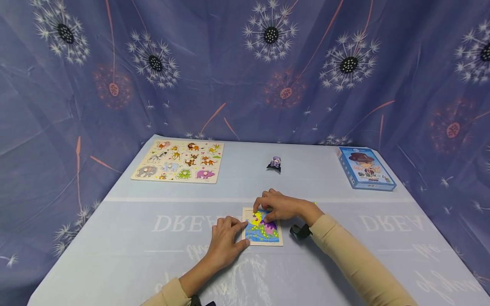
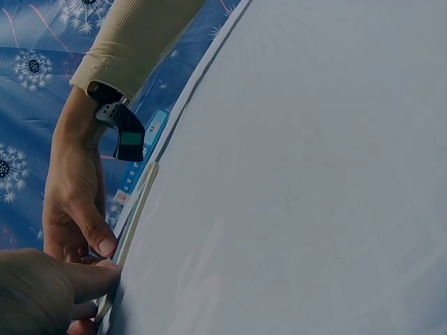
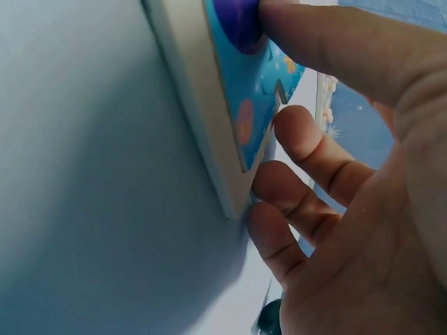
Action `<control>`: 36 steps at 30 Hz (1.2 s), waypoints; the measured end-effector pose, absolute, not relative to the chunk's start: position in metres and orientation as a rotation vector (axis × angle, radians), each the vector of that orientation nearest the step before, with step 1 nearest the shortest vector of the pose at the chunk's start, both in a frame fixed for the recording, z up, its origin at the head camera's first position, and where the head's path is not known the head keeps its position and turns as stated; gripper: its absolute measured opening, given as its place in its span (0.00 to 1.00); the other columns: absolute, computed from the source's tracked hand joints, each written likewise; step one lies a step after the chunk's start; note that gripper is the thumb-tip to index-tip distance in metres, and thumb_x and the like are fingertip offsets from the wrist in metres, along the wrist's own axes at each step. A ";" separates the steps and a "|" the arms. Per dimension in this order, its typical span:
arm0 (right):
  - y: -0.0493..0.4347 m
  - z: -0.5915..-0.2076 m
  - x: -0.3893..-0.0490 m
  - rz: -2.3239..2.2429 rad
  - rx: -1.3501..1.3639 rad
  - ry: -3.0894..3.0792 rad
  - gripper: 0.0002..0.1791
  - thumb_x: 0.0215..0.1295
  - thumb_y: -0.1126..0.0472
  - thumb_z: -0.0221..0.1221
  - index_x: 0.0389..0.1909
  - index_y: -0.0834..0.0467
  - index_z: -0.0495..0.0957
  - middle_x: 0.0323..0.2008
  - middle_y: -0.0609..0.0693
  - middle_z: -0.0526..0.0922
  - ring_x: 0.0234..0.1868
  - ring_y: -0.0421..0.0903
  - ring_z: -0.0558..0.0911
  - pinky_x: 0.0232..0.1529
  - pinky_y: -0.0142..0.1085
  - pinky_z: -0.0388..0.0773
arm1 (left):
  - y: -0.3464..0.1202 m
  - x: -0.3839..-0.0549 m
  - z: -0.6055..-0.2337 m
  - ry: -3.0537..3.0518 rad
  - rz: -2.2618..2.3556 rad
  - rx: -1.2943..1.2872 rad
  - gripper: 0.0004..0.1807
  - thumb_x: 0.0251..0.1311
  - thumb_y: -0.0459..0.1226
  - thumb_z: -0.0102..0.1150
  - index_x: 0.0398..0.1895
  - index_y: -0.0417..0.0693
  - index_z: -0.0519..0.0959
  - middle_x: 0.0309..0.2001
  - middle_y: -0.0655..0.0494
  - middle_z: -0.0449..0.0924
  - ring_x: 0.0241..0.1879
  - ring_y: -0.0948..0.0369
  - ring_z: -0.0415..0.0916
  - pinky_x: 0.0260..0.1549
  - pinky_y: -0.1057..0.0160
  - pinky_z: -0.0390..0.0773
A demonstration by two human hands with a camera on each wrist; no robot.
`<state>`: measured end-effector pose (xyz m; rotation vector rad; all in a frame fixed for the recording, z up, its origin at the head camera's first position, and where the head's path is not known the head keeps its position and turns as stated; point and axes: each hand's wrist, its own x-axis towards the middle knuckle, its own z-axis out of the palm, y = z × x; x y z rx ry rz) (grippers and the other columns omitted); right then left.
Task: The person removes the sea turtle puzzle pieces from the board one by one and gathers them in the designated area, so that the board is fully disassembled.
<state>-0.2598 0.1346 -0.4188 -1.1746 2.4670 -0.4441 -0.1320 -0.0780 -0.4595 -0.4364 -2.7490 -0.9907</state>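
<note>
Far left, animal board [image 1: 178, 161] flat at the back of the table [image 1: 126, 242]. Next, left hand [image 1: 225, 241], thumb and forefinger spread apart, tips touching the left edge of the framed puzzle [image 1: 264, 234], which lies flat mid-table between the hands. Small purple figure [image 1: 274, 164] behind it. Right hand [image 1: 281, 205] bent over puzzle's upper part, thumb on a purple patch; can't tell if it pinches a piece. Far right, blue box [image 1: 366, 168], back corner.
</note>
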 end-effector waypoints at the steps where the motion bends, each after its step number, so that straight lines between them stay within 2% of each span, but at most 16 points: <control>1: 0.135 -0.419 -0.259 -0.454 -1.171 2.468 0.19 0.57 0.55 0.64 0.49 0.37 0.74 0.39 0.45 0.72 0.41 0.43 0.64 0.43 0.38 0.62 | -0.078 -0.132 -0.460 -2.749 -0.992 -0.437 0.26 0.46 0.41 0.69 0.52 0.46 0.80 0.43 0.57 0.72 0.47 0.57 0.62 0.42 0.56 0.57; 5: 0.138 -0.423 -0.254 -0.501 -1.116 2.527 0.24 0.57 0.54 0.64 0.55 0.38 0.72 0.39 0.44 0.73 0.41 0.43 0.65 0.45 0.39 0.62 | -0.078 -0.132 -0.460 -2.752 -1.000 -0.437 0.26 0.47 0.41 0.69 0.52 0.46 0.80 0.43 0.56 0.72 0.47 0.57 0.62 0.42 0.56 0.58; 9: 0.142 -0.429 -0.241 -0.545 -0.987 2.696 0.30 0.55 0.51 0.66 0.60 0.45 0.71 0.39 0.43 0.75 0.42 0.42 0.66 0.48 0.40 0.63 | -0.077 -0.132 -0.459 -2.758 -1.004 -0.448 0.25 0.47 0.41 0.68 0.52 0.45 0.80 0.43 0.56 0.71 0.47 0.57 0.62 0.42 0.56 0.57; 14: 0.143 -0.435 -0.224 -0.646 -0.857 2.913 0.25 0.52 0.48 0.67 0.52 0.51 0.79 0.37 0.46 0.75 0.39 0.43 0.64 0.42 0.38 0.60 | -0.078 -0.132 -0.457 -2.743 -0.995 -0.444 0.26 0.47 0.41 0.69 0.52 0.45 0.80 0.43 0.56 0.71 0.46 0.57 0.61 0.42 0.56 0.57; 20: 0.139 -0.442 -0.214 -0.771 -0.736 2.988 0.18 0.50 0.50 0.69 0.43 0.49 0.83 0.32 0.44 0.74 0.35 0.41 0.64 0.39 0.36 0.58 | -0.079 -0.131 -0.458 -2.744 -0.996 -0.441 0.26 0.47 0.41 0.69 0.52 0.46 0.80 0.43 0.56 0.71 0.46 0.57 0.61 0.42 0.57 0.57; 28: 0.132 -0.447 -0.207 -0.807 -0.635 3.039 0.15 0.48 0.53 0.70 0.40 0.48 0.84 0.31 0.45 0.73 0.34 0.41 0.65 0.38 0.36 0.58 | -0.078 -0.130 -0.460 -2.739 -0.995 -0.439 0.26 0.46 0.41 0.69 0.52 0.45 0.80 0.42 0.57 0.71 0.47 0.57 0.62 0.42 0.56 0.57; 36: 0.128 -0.446 -0.204 -0.735 -0.669 3.099 0.15 0.50 0.54 0.69 0.41 0.46 0.82 0.31 0.43 0.76 0.36 0.41 0.68 0.39 0.36 0.61 | -0.079 -0.131 -0.460 -2.741 -0.969 -0.446 0.26 0.46 0.42 0.69 0.52 0.46 0.80 0.42 0.57 0.71 0.46 0.57 0.62 0.42 0.56 0.58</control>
